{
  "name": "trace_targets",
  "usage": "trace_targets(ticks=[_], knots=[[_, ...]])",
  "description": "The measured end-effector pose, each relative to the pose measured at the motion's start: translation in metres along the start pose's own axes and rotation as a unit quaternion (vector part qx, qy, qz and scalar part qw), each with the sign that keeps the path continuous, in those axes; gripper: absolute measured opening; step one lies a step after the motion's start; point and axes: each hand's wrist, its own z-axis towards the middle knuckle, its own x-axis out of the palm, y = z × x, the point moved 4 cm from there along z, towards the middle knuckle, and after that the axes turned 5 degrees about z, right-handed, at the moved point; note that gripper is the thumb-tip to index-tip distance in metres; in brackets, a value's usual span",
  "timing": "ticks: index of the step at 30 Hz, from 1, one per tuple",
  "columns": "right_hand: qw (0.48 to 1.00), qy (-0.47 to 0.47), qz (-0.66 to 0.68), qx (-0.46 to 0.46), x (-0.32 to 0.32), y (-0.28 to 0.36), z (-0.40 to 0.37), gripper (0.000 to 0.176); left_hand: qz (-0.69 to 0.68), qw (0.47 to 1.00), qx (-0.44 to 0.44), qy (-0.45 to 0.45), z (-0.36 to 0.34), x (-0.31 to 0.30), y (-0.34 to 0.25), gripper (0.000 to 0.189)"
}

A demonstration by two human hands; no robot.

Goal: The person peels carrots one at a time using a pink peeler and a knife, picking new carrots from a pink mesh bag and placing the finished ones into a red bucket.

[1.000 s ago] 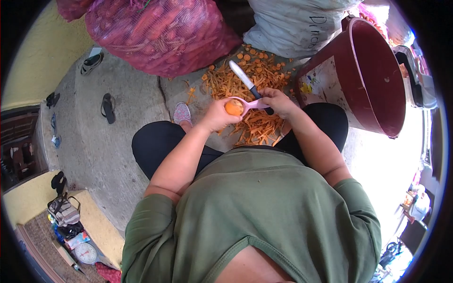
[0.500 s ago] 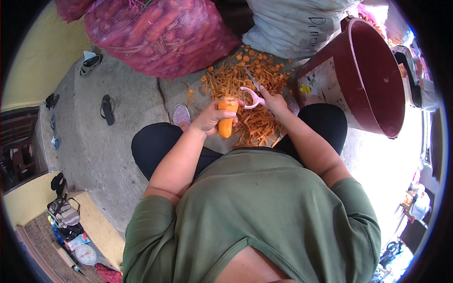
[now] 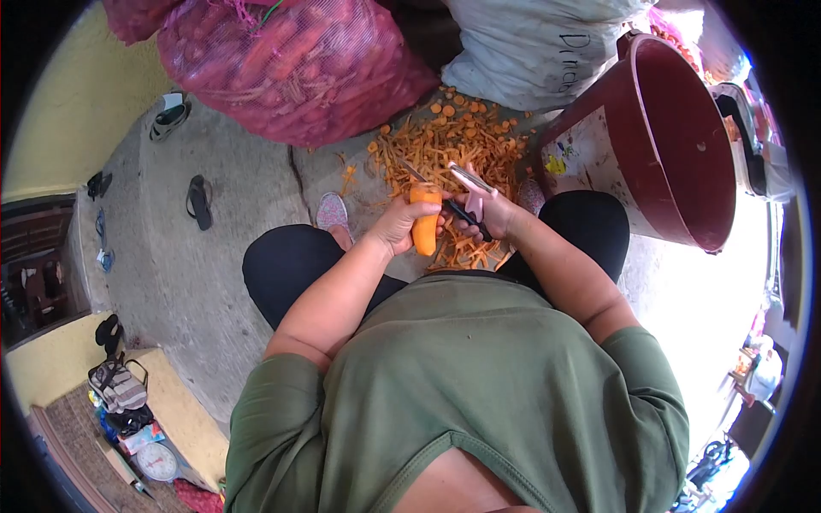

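Note:
In the head view my left hand is wrapped round a thick peeled carrot, held upright between my knees with its trimmed end away from me. My right hand is closed on two tools at once. One is a knife with a black handle; its blade points away to the left, past the carrot's top end. The other is a pink peeler, lying along the fingers with its head toward the peelings. Orange carrot peelings and round cut ends are heaped on the floor beyond my hands.
A pink mesh sack full of carrots stands at the back left. Beside it is a white sack with black lettering. A large dark red bucket leans at the right. On the concrete floor lies a flip-flop.
My right hand has turned and come nearer the carrot, swinging the knife blade leftward to its top end. The peeler has turned with the hand. My left hand has shifted slightly right with the carrot.

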Motion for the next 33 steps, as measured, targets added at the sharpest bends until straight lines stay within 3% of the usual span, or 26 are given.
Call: trace_targets(ticks=[2, 5, 9, 11, 13, 15, 16, 18, 19, 22, 24, 25, 28, 31, 33], knots=[[0.998, 0.012, -0.006, -0.063, -0.001, 0.002, 0.001, 0.074, -0.013, 1.000, 0.011, -0.026, 0.000, -0.001, -0.003, 0.036], [0.990, -0.023, -0.044, -0.129, -0.002, 0.005, 0.001, 0.061, 0.015, 0.999, 0.017, -0.023, 0.004, -0.006, -0.004, 0.036], [0.990, -0.085, -0.074, -0.081, -0.009, 0.003, 0.006, 0.052, 0.053, 0.998, 0.017, -0.021, -0.004, 0.006, -0.010, 0.038], [0.987, -0.131, 0.008, -0.091, -0.014, 0.009, 0.003, 0.049, 0.054, 0.998, 0.005, 0.012, -0.004, -0.002, -0.011, 0.038], [0.982, -0.161, 0.046, -0.091, -0.021, 0.011, 0.002, 0.038, 0.150, 0.983, 0.080, 0.064, -0.006, 0.008, -0.016, 0.039], [0.977, -0.152, -0.025, -0.150, -0.017, 0.012, 0.011, 0.033, 0.292, 0.943, 0.124, 0.102, -0.006, 0.016, -0.016, 0.043], [0.971, -0.148, -0.060, -0.178, -0.011, 0.012, 0.012, 0.031, 0.344, 0.921, 0.161, 0.091, -0.005, 0.021, -0.015, 0.046], [0.973, -0.146, 0.008, -0.179, -0.012, 0.007, 0.014, 0.027, 0.441, 0.865, 0.232, 0.067, -0.005, 0.031, -0.011, 0.051], [0.970, -0.166, 0.014, -0.179, -0.021, 0.004, 0.022, 0.026, 0.444, 0.873, 0.186, 0.078, -0.006, 0.035, -0.010, 0.063], [0.965, -0.192, -0.004, -0.176, -0.036, 0.003, 0.028, 0.023, 0.461, 0.858, 0.217, 0.067, -0.007, 0.044, -0.002, 0.070], [0.963, -0.217, 0.018, -0.157, -0.039, 0.001, 0.027, 0.023, 0.409, 0.889, 0.196, 0.069, -0.004, 0.041, 0.001, 0.071], [0.961, -0.216, 0.013, -0.175, -0.049, -0.001, 0.036, 0.022, 0.397, 0.892, 0.206, 0.063, -0.004, 0.041, -0.001, 0.070], [0.884, -0.346, -0.148, -0.278, -0.061, 0.010, 0.028, 0.021, 0.350, 0.912, 0.208, 0.041, -0.005, 0.038, -0.006, 0.068], [0.841, -0.405, -0.046, -0.356, -0.067, 0.032, 0.006, 0.025, 0.367, 0.902, 0.226, 0.022, -0.006, 0.030, -0.014, 0.065], [0.910, -0.279, 0.067, -0.300, -0.056, 0.036, -0.002, 0.026, 0.397, 0.876, 0.273, 0.012, 0.000, 0.017, -0.016, 0.064]])
